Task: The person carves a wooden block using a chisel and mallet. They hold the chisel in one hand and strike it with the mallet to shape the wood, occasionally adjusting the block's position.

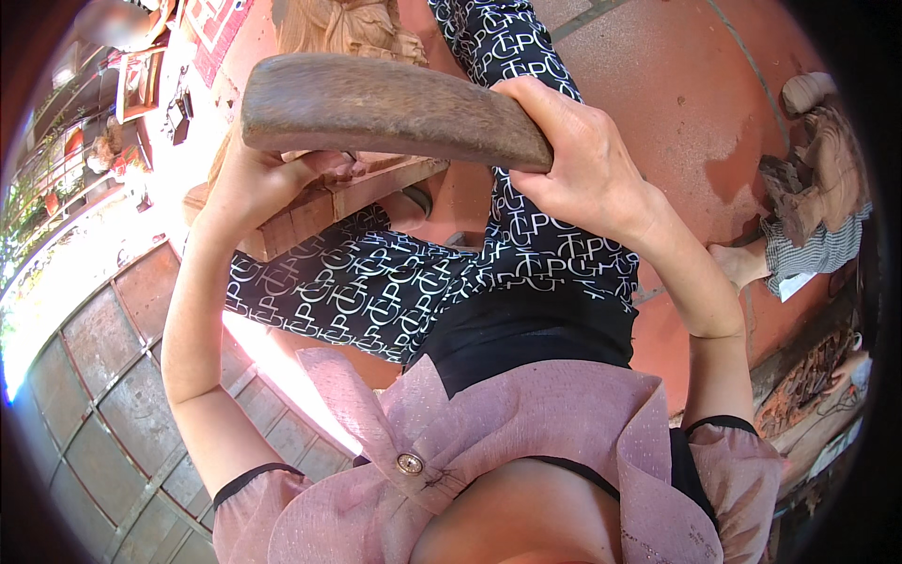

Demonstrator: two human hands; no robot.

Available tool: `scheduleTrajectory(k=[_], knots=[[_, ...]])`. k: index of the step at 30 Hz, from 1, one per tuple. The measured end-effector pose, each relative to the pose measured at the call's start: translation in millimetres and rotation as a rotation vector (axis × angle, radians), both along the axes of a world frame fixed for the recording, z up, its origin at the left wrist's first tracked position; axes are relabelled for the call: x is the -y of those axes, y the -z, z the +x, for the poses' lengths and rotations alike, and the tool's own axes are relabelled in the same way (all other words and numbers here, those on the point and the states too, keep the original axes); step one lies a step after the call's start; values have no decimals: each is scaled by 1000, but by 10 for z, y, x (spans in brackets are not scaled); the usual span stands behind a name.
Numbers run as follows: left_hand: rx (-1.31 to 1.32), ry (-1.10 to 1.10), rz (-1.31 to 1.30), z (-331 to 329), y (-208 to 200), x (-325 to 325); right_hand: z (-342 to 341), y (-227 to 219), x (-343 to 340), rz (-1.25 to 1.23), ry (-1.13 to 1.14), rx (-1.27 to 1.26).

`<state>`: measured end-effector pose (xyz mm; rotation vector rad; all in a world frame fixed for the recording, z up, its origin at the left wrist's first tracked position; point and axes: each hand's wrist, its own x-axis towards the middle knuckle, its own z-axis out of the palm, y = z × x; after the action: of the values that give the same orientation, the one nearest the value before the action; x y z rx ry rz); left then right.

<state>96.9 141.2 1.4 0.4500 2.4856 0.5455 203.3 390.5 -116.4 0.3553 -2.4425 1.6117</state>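
My right hand (592, 160) is closed around the near end of a thick, worn wooden mallet (376, 108), a long bar of brown wood. The mallet stretches leftward across the view, over my other hand. Partly covered by it, my left hand (258, 183) has curled fingers at a reddish-brown block of wood (329, 211). What those fingers grip is hidden behind the mallet. The block lies over my patterned trouser leg. Just beyond the mallet a carved wooden figure (352, 28) with folds cut in it is partly in view.
Red tiles (667, 85) cover the floor to the right, with grey paving (122, 404) at the lower left. On the far right sit rough wood pieces (817, 179), near another person's bare foot (738, 263) and striped cloth (813, 258). Wood scraps (808, 385) lie below them.
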Motion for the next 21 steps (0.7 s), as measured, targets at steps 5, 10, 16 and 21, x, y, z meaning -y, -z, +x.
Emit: scheduleTrajectory(k=[5,10,16,21], knots=[[-77,277,-25,54,0,-15,-20,-35,9,-4,7,-36],[-155,419,-334,44,43,54,-29,-41,25,-50,33,-142],[-118,515,-30,-24,61,-50,-35,190,-38,150,60,-151],[-109,327,105,50,112,-228,57,286,-44,207,74,-102]])
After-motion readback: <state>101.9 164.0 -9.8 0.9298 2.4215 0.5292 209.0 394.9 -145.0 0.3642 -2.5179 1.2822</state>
